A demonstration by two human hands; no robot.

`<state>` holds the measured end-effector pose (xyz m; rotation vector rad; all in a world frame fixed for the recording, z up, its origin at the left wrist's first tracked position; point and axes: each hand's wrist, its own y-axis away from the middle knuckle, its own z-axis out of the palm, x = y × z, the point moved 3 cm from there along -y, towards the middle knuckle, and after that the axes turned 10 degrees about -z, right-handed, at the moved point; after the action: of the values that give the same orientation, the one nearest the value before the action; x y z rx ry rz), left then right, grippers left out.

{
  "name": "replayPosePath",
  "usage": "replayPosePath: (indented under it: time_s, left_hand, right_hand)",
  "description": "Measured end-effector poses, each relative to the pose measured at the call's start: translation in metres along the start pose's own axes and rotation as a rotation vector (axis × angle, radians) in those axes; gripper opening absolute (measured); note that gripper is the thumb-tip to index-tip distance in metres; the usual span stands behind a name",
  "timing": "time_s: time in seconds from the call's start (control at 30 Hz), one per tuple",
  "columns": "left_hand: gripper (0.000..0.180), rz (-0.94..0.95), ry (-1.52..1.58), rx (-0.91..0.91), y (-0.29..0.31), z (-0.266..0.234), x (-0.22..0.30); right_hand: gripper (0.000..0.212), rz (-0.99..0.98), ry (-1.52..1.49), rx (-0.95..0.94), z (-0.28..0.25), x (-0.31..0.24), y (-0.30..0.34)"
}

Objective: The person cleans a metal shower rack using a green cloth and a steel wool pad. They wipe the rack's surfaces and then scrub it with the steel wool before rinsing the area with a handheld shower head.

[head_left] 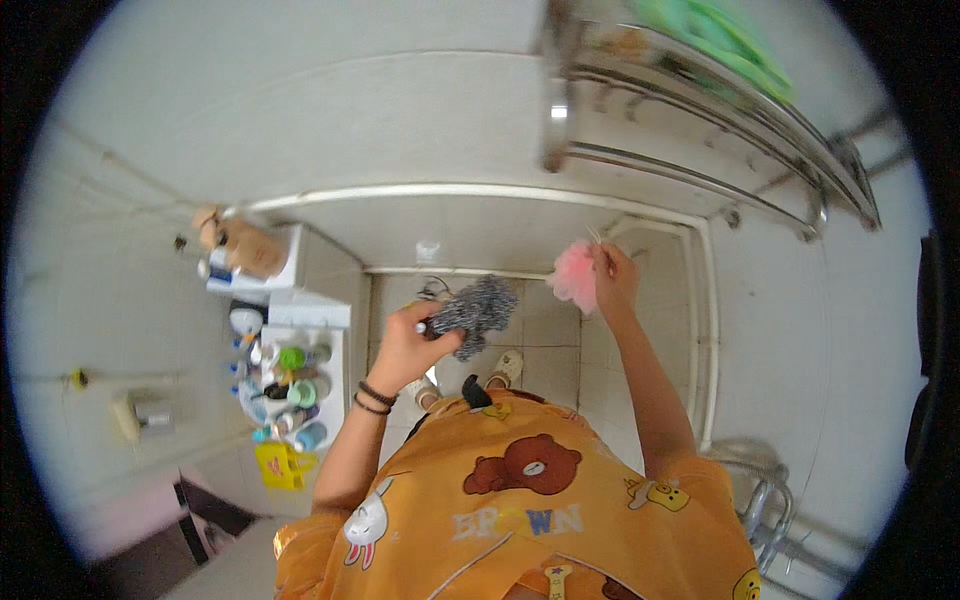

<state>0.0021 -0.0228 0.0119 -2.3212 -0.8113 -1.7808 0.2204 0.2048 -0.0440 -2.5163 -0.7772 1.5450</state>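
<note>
Left hand point(410, 342) was closed around a grey mottled cloth point(476, 312), thumb on the near side; its bulk stuck out to the right of the fingers, out in front of the body. Exact finger placement under the cloth: couldn't tell. Two dark bracelets point(375, 398) sat on that wrist.

Right hand point(617, 278) was pinching a pink bath puff point(574, 276) at its right edge, pale cord point(594, 235) poking up above the fingers. Puff was up off the floor point(548, 345), to the right of the cloth; the two were apart.

Around them: white cabinet point(330, 265) on the left with bottles point(305, 392) crowded together, yellow bag point(285, 466) at the near end. Metal rack point(556, 125) was upper right, green item point(715, 40) on top, kind unclear. Tap point(770, 505) was lower right. Person wore an orange top point(520, 520) and pale shoes point(508, 368).
</note>
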Motion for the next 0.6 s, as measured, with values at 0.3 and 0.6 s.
replayPosePath:
  time_s: [0.3,0.6]
  left_hand:
    - [0.031,-0.138,0.14,0.048,0.044,-0.049,-0.06]
    - [0.036,-0.104,0.116,0.222,0.08,-0.162,-0.087]
  right_hand:
    - [0.015,-0.038,-0.275,-0.596,0.129,-0.044,0.059]
    - [0.017,-0.053,-0.232,-0.882,0.246,-0.144,0.075]
